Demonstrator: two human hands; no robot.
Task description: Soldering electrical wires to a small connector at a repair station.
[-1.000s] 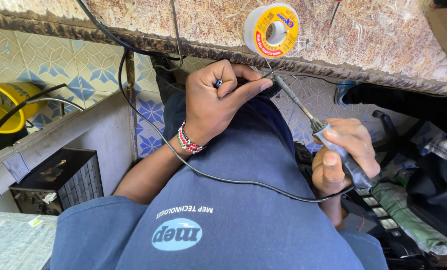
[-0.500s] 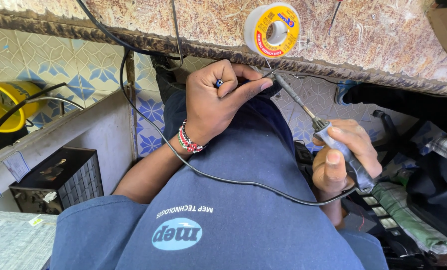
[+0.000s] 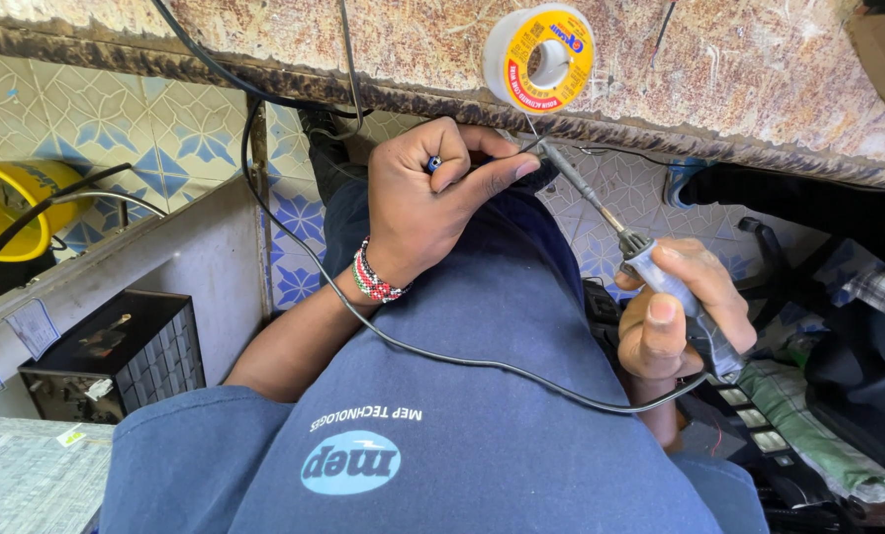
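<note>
My left hand (image 3: 430, 203), with a beaded bracelet at the wrist, pinches a small part with a blue end (image 3: 433, 163) between thumb and fingers, just below the worktop edge. My right hand (image 3: 672, 314) grips the handle of a soldering iron (image 3: 601, 213). The iron's thin metal tip points up and left and meets the fingertips of my left hand. A thin strand of solder wire runs down from a yellow and white solder spool (image 3: 541, 57) on the worktop to that same spot.
A speckled brown worktop (image 3: 759, 69) spans the top. A black cable (image 3: 462, 358) loops across my blue shirt to the iron. A yellow bucket (image 3: 7, 203) and a dark box (image 3: 116, 351) sit at the left; cloth and dark items lie at the right.
My right hand and the iron's handle have sunk slightly lower. The left hand and the iron's tip have stayed in place.
</note>
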